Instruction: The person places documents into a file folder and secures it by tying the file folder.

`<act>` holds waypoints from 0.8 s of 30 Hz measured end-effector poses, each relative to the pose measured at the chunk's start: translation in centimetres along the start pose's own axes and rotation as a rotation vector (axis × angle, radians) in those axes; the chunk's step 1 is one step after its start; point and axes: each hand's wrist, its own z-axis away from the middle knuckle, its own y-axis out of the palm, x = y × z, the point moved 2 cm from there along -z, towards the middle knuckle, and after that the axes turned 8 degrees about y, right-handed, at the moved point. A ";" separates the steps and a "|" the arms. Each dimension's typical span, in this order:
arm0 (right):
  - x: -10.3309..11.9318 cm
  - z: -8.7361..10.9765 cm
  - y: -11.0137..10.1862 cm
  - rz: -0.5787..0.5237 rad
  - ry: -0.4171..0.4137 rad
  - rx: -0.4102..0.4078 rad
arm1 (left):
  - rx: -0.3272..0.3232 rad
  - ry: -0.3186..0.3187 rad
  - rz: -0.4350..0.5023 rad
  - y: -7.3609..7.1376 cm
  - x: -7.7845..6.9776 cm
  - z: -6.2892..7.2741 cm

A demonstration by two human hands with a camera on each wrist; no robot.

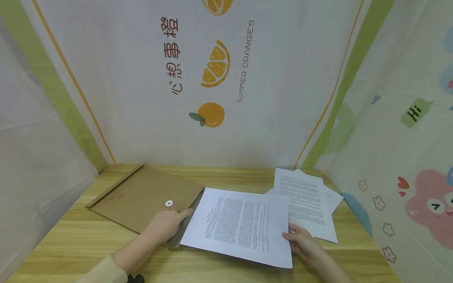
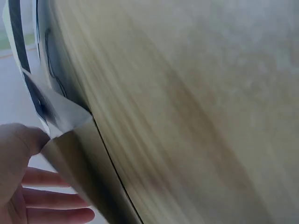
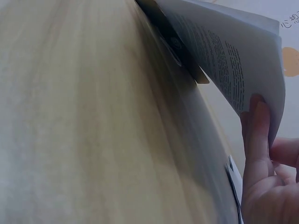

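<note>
A brown paper document envelope (image 1: 141, 196) with a white round button lies at the left of the table, its mouth toward the middle. My left hand (image 1: 168, 225) holds the envelope at its mouth, index finger stretched along the opening. In the left wrist view the thumb (image 2: 28, 138) presses the envelope's edge (image 2: 86, 158), with the other fingers behind it. My right hand (image 1: 303, 244) pinches the right edge of a stack of printed sheets (image 1: 237, 224), thumb on top. The stack's left edge is right at the envelope's mouth. In the right wrist view the sheets (image 3: 233, 51) bend upward from the fingers.
More printed sheets (image 1: 302, 200) lie fanned at the right back of the wooden table (image 1: 226, 271). A small black object (image 1: 136, 278) shows at the front edge, below the left sleeve. White printed curtains (image 1: 141, 118) enclose the back and sides.
</note>
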 end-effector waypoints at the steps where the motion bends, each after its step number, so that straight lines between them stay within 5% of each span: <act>1: 0.0 0.0 0.0 -0.001 0.002 -0.001 | -0.006 0.008 -0.010 -0.1 -0.2 0.0; 10: -0.2 0.0 0.4 -0.016 0.033 -0.004 | -0.071 0.035 -0.225 -0.4 -1.0 0.2; 14: -0.2 -0.1 0.5 -0.007 0.033 0.003 | -0.101 0.009 -0.216 -0.8 -1.2 0.3; 24: 0.1 -0.8 0.8 -0.005 0.013 0.038 | -0.015 -0.078 -0.164 -1.7 -1.4 1.0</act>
